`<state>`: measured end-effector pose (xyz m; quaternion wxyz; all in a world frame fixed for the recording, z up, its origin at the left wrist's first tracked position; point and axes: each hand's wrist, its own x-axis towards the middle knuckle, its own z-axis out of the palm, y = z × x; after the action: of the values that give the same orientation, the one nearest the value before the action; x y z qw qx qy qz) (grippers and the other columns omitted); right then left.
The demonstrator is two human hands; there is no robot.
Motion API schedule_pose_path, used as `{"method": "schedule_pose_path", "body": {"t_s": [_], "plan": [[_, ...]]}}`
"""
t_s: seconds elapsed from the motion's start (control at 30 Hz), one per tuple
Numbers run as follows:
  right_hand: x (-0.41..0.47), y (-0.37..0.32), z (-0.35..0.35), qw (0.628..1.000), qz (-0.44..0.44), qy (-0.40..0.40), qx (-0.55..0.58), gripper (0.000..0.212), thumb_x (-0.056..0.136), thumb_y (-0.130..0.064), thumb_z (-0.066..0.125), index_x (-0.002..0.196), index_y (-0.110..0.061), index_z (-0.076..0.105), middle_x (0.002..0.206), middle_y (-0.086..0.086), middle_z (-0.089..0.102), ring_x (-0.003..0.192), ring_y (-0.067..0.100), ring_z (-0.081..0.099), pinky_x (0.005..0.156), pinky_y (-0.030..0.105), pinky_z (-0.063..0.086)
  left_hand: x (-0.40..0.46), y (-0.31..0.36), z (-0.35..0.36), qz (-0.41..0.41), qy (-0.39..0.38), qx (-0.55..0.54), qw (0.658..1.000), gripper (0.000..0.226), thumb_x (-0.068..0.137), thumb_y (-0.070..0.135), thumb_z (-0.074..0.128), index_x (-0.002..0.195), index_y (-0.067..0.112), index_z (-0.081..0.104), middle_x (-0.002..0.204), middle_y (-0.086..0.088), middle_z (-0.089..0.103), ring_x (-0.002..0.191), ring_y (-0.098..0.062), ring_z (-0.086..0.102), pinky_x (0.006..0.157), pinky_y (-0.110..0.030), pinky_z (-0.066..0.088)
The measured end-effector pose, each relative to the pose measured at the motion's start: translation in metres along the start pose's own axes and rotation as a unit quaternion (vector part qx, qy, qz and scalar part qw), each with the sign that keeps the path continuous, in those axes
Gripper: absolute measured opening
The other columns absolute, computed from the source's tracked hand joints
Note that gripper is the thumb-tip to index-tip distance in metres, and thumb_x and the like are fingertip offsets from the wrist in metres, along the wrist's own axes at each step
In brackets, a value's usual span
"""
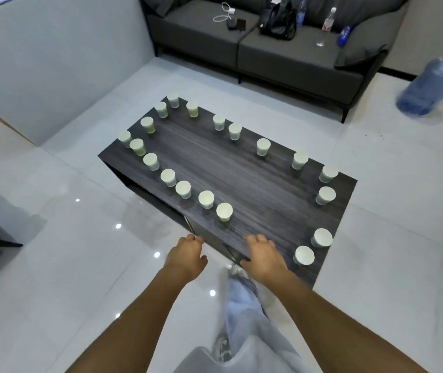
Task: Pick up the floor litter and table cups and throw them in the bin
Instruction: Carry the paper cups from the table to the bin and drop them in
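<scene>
Head view: pale paper cups [224,211] ring the dark wood-grain desk [255,184]. Left hand [188,254] and right hand [264,254] hover empty at the desk's near edge, fingers loosely curled.

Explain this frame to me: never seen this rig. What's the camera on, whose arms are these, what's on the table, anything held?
There is no robot here. The single picture comes from a wide-angle camera worn on a person's head, looking forward and down. The two bare arms are theirs: left hand and right hand reach toward the near edge of a dark wooden table, and neither holds anything. Some twenty pale cups, such as the nearest cup, stand around the table's edges. Behind are a grey sofa and a big blue water jug.
</scene>
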<state>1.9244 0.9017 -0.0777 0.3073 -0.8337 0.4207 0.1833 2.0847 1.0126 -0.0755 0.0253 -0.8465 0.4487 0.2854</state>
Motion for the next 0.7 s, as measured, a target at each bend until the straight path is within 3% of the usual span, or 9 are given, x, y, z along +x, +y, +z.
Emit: {"method": "schedule_pose_path", "body": {"t_s": [0.37, 0.7], "plan": [[0.171, -0.014, -0.049, 0.999, 0.023, -0.039, 0.005, 0.06, 0.09, -0.029, 0.058, 0.144, -0.022, 0.031, 0.143, 0.006, 0.036, 0.129, 0.028, 0.035, 0.099, 0.04, 0.042, 0.168, -0.008, -0.053, -0.016, -0.035, -0.01, 0.999, 0.042, 0.094, 0.022, 0.05, 0.134, 0.012, 0.042, 0.137, -0.009, 0.045, 0.127, -0.027, 0.039, 0.1, -0.036, 0.043], [0.285, -0.02, -0.003, 0.992, 0.096, -0.08, 0.013, 0.065, 0.087, -0.028, 0.061, 0.144, -0.021, 0.03, 0.143, 0.008, 0.031, 0.13, 0.034, 0.031, 0.1, 0.044, 0.039, 0.299, -0.048, -0.011, 0.025, -0.088, 0.024, 0.996, 0.058, 0.089, 0.021, 0.056, 0.141, 0.013, 0.031, 0.141, -0.01, 0.034, 0.13, -0.029, 0.031, 0.1, -0.041, 0.041]]}}
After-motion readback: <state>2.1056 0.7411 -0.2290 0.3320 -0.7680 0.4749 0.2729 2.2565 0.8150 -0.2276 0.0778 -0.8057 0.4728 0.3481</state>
